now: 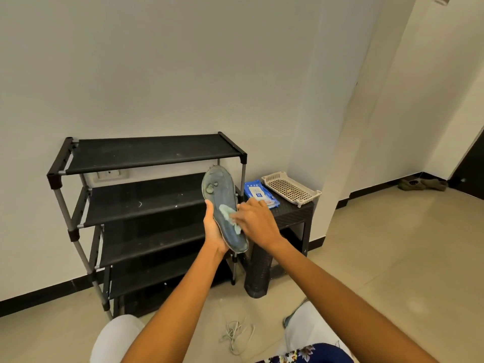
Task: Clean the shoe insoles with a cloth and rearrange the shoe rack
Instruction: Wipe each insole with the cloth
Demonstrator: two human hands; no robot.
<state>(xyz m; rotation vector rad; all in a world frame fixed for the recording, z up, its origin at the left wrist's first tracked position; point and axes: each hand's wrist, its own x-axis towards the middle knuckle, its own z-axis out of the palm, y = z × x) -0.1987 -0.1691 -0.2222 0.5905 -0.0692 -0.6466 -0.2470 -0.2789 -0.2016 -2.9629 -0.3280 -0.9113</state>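
I see my left hand gripping a worn grey insole from underneath, thumb curled over its left edge, holding it tilted with the toe end pointing up and away in front of the shoe rack. My right hand lies across the lower half of the insole, fingers pressing a pale green cloth against its surface; the fingers are blurred, so I cannot tell whether they are curled around the cloth or flat on it. The toe end of the insole shows rubbed, lighter patches. The rack's black shelves stand against the wall behind the insole. Just to the right of the rack is a low dark table, and on it lie a blue pack of wipes and, touching or just beside it, a white slotted tray. A loose white cord lies on the tiled floor between my knees, and a pair of brownish shoes sits far off by the wall.
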